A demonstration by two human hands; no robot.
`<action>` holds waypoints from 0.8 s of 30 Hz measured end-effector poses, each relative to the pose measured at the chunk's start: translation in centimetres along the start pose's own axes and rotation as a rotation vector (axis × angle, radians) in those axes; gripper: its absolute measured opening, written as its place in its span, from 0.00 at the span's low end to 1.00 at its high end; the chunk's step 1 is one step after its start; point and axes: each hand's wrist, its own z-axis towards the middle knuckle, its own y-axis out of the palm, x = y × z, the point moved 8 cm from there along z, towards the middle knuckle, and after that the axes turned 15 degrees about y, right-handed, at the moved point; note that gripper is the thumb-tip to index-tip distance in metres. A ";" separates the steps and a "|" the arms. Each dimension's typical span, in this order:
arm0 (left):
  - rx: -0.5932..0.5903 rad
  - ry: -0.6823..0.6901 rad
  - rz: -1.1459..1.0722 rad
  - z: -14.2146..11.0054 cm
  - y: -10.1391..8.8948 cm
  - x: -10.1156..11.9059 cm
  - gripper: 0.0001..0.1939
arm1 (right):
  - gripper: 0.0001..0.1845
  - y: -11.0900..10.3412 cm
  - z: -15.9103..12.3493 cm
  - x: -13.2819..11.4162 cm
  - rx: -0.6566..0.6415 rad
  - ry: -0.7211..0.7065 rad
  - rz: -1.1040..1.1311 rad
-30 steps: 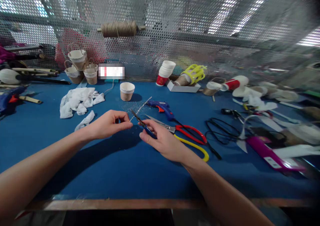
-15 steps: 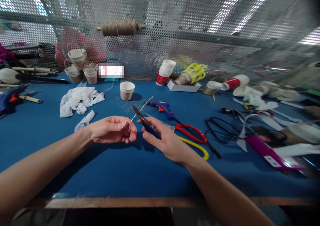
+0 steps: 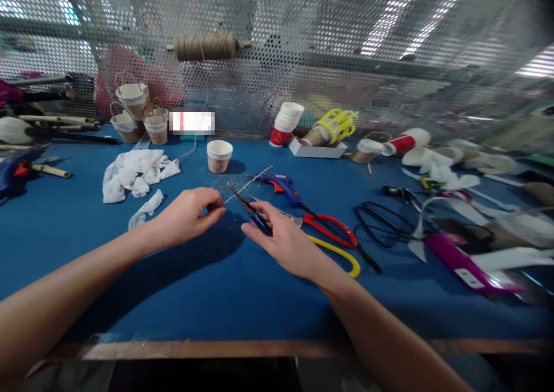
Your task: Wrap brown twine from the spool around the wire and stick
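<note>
My left hand (image 3: 190, 214) has its thumb and fingertips pinched together on the near end of a thin, whitish strand (image 3: 256, 178), stiff like wire. The strand slants up and away to the right. In my right hand (image 3: 288, 239) is a pair of long-nose pliers (image 3: 258, 221) with dark blue grips. Their narrow jaws point up and left and cross the strand close to my left fingertips; whether they grip it I cannot tell. Beyond the hands stands a small burlap-covered cup (image 3: 219, 160) with a white rim.
A blue glue gun (image 3: 281, 185) and scissors (image 3: 333, 230) with red and yellow handles lie right of centre. White lace (image 3: 134, 172) is heaped at left, near several handled cups (image 3: 132, 100). Stacked paper cups (image 3: 285, 126) stand behind; a twine spool (image 3: 205, 47) hangs above.
My left hand has turned over and closed to a pinch at the strand's near end, moving slightly left. The strand now lies lower in slope, its far tip further right. The pliers' jaws shifted slightly left.
</note>
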 end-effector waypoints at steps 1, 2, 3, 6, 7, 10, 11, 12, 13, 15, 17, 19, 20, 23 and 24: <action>-0.012 -0.020 -0.121 -0.1 0.3 -0.2 0.09 | 0.21 0.2 0.0 -0.1 -0.033 -0.012 0.009; -0.027 -0.036 -0.250 -0.1 0.7 -0.2 0.09 | 0.21 0.4 0.0 -0.2 -0.069 -0.022 0.016; -0.042 -0.048 -0.367 -0.2 1.0 -0.3 0.10 | 0.21 0.5 -0.1 -0.3 -0.098 -0.028 0.021; -0.061 -0.068 -0.569 -0.2 1.4 -0.3 0.10 | 0.20 0.6 -0.1 -0.4 -0.123 -0.027 0.028; -0.060 -0.078 -0.598 -0.2 1.4 -0.4 0.10 | 0.20 0.5 -0.1 -0.4 -0.118 -0.026 0.026; -0.018 -0.099 -0.774 -0.3 1.8 -1.0 0.10 | 0.19 0.2 -0.2 -0.7 -0.101 -0.034 0.035; 0.004 -0.106 -0.885 -0.3 2.0 -1.1 0.11 | 0.19 0.1 -0.3 -0.8 -0.097 -0.041 0.047; 0.020 -0.117 -1.012 -0.4 2.4 -1.3 0.12 | 0.19 0.0 -0.4 -0.9 -0.098 -0.050 0.062; 0.025 -0.132 -1.141 -0.5 2.8 -1.3 0.13 | 0.19 0.0 -0.4 -1.0 -0.104 -0.059 0.078; -0.020 -0.160 -1.355 -0.7 3.7 -1.0 0.13 | 0.19 0.1 -0.6 -1.1 -0.123 -0.081 0.114; -0.102 -0.173 -1.494 -1.0 4.5 -0.2 0.12 | 0.19 0.2 -0.7 -1.2 -0.135 -0.111 0.157; -0.143 -0.165 -1.576 -1.3 4.9 0.6 0.12 | 0.19 0.4 -0.8 -1.3 -0.142 -0.136 0.191; -0.146 -0.157 -1.600 -1.3 5.0 1.0 0.11 | 0.19 0.4 -0.8 -1.3 -0.147 -0.140 0.197; -0.106 -0.138 -1.608 -1.3 4.9 1.7 0.12 | 0.19 0.6 -0.8 -1.2 -0.157 -0.130 0.188; -0.080 -0.137 -1.588 -1.2 4.7 1.7 0.12 | 0.18 0.5 -0.8 -1.2 -0.155 -0.125 0.184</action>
